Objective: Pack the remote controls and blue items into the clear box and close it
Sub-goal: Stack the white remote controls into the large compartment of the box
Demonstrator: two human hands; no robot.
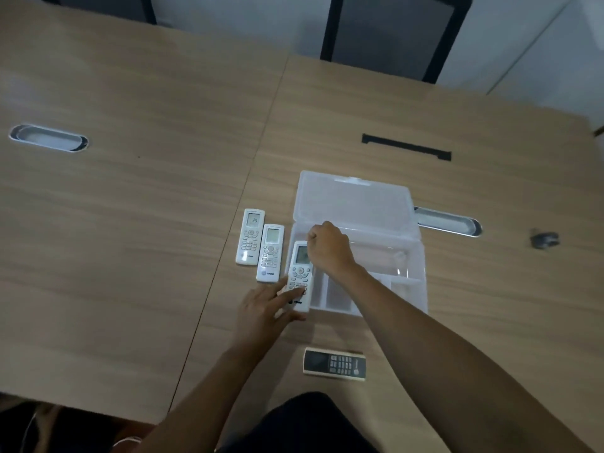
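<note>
The clear box (pixel 421 276) lies open on the wooden table, its lid (pixel 353 201) folded back away from me and dividers visible inside. A white remote (pixel 299 273) rests tilted over the box's left edge. My left hand (pixel 261 308) grips its lower end, with fingers across the buttons. My right hand (pixel 330 250) is closed around its top end, beside the screen. Two more white remotes (pixel 250 237) (pixel 270 253) lie side by side just left of the box. A dark-faced remote (pixel 335 365) lies crosswise near the table's front edge.
Oval cable grommets sit in the table at far left (pixel 49 138) and right of the lid (pixel 447 222). A black slot (pixel 407 147) lies behind the box. A small dark object (pixel 544 240) sits at right. Dark chairs (pixel 392 34) stand beyond the table.
</note>
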